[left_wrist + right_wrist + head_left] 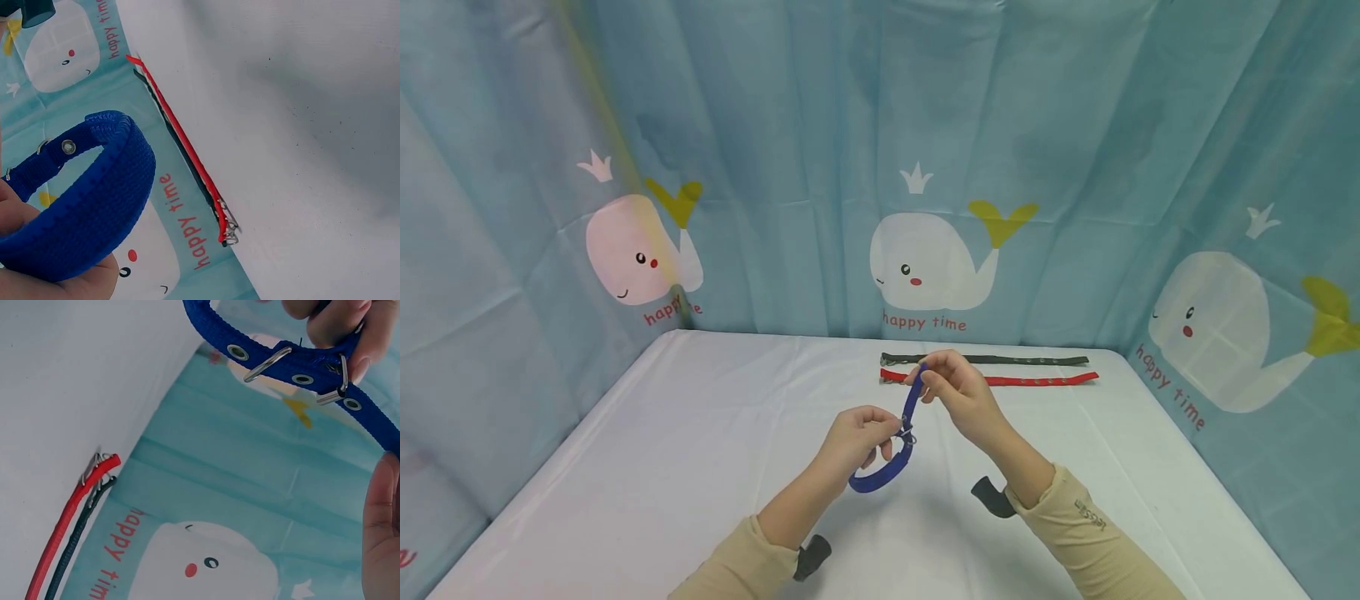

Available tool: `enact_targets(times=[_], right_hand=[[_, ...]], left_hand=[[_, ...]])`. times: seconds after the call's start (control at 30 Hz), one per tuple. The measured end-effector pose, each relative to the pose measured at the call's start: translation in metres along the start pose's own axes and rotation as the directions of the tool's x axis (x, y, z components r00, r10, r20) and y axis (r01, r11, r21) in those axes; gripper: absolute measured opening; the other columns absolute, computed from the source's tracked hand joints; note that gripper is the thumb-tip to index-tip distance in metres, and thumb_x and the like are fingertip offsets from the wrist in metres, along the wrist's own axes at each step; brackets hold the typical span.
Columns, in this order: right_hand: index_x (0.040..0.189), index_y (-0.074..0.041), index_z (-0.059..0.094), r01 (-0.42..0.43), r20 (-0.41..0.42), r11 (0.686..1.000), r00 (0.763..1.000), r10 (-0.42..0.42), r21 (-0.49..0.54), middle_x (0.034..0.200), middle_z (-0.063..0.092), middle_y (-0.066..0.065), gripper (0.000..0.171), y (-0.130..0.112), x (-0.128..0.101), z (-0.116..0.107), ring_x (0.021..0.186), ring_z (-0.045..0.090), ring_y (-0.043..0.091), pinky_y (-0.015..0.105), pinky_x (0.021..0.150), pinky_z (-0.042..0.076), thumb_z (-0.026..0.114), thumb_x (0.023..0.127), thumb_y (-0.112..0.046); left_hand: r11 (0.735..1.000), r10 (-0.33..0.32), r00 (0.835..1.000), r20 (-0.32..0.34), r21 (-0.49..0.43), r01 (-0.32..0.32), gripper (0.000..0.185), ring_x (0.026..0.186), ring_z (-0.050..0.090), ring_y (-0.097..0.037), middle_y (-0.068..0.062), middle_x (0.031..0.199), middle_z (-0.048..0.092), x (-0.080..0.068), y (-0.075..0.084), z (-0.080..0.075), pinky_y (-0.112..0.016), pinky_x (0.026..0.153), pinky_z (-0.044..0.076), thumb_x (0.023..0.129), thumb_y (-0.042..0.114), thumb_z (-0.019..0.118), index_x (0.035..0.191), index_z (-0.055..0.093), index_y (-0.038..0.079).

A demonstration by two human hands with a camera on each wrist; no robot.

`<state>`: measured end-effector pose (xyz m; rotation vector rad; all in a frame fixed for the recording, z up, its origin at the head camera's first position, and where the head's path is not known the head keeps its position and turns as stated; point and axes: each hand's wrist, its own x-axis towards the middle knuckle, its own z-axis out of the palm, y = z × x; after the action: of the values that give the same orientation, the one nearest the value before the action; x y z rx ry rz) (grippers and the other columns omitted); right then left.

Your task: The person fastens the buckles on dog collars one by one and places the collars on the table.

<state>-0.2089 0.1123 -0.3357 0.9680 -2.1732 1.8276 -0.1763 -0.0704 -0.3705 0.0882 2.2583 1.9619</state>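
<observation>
A blue woven collar (880, 478) is held up above the table, bent into a loop with its strap passing through the metal buckle (332, 387). My left hand (859, 437) pinches it near the buckle. Higher up and to the right, my right hand (958, 392) pinches the strap's free end between thumb and fingers. Metal eyelets (302, 379) run along the strap in the right wrist view. The left wrist view shows the wide band of the loop (106, 187) close up, partly covering the left hand's fingers.
A red collar (1037, 381) and a dark collar (1037, 361) lie stretched side by side at the back of the white table (700, 433). Behind the table hangs a blue curtain (820, 167) with whale prints.
</observation>
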Motion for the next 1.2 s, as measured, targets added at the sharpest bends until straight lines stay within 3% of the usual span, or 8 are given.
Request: enact_targets(times=[0.2, 0.43, 0.73, 0.93, 1.2], right_hand=[[0.109, 0.008, 0.051, -0.028, 0.024, 0.999, 0.999, 0.029, -0.028, 0.102, 0.065, 0.023, 0.014, -0.001, -0.001, 0.003, 0.081, 0.061, 0.021, 0.027, 0.076, 0.053, 0.051, 0.099, -0.002], [0.109, 0.006, 0.053, -0.025, 0.075, 0.997, 0.997, 0.030, -0.067, 0.099, 0.066, 0.021, 0.013, 0.000, 0.001, 0.010, 0.081, 0.061, 0.019, 0.027, 0.077, 0.052, 0.052, 0.099, -0.002], [0.109, 0.005, 0.052, -0.048, 0.124, 0.992, 0.990, 0.062, -0.113, 0.099, 0.066, 0.018, 0.014, 0.004, -0.001, 0.014, 0.081, 0.060, 0.028, 0.025, 0.078, 0.051, 0.055, 0.097, -0.001], [0.111, 0.004, 0.052, -0.061, 0.141, 0.987, 0.987, 0.082, -0.145, 0.102, 0.064, 0.017, 0.017, 0.009, -0.004, 0.017, 0.089, 0.062, 0.026, 0.027, 0.081, 0.052, 0.058, 0.096, -0.002], [0.110, 0.002, 0.058, -0.033, 0.095, 0.973, 0.994, 0.056, -0.230, 0.100, 0.065, 0.011, 0.021, 0.015, -0.008, 0.018, 0.093, 0.060, 0.024, 0.030, 0.080, 0.051, 0.066, 0.091, -0.003]], left_hand=[[1.000, -0.010, 1.000, -0.017, 0.013, 0.011, 0.021, 0.044, 0.035, -0.009, -0.001, 0.057, 0.057, 0.001, -0.001, 0.001, -0.021, 0.045, 0.029, 0.093, 0.019, 0.064, 0.103, 0.063, 0.000], [0.997, -0.026, 0.999, -0.029, 0.071, 0.028, 0.033, 0.051, 0.040, -0.012, 0.000, 0.056, 0.056, 0.002, -0.001, 0.002, -0.025, 0.053, 0.033, 0.091, 0.015, 0.063, 0.118, 0.053, -0.001], [0.999, 0.014, 1.000, -0.015, -0.030, -0.014, 0.044, 0.043, 0.031, -0.007, 0.001, 0.054, 0.052, 0.000, -0.001, -0.001, -0.019, 0.044, 0.023, 0.080, 0.002, 0.051, 0.123, 0.046, -0.007], [0.999, 0.016, 1.000, -0.007, -0.037, -0.016, 0.045, 0.045, 0.034, -0.008, 0.000, 0.054, 0.053, -0.001, -0.001, -0.004, -0.020, 0.045, 0.026, 0.080, 0.003, 0.050, 0.124, 0.044, -0.007], [0.998, 0.034, 0.997, 0.064, -0.046, -0.031, 0.051, 0.051, 0.038, -0.010, 0.000, 0.061, 0.056, -0.001, -0.003, -0.008, -0.024, 0.054, 0.033, 0.082, 0.005, 0.056, 0.129, 0.040, -0.007]])
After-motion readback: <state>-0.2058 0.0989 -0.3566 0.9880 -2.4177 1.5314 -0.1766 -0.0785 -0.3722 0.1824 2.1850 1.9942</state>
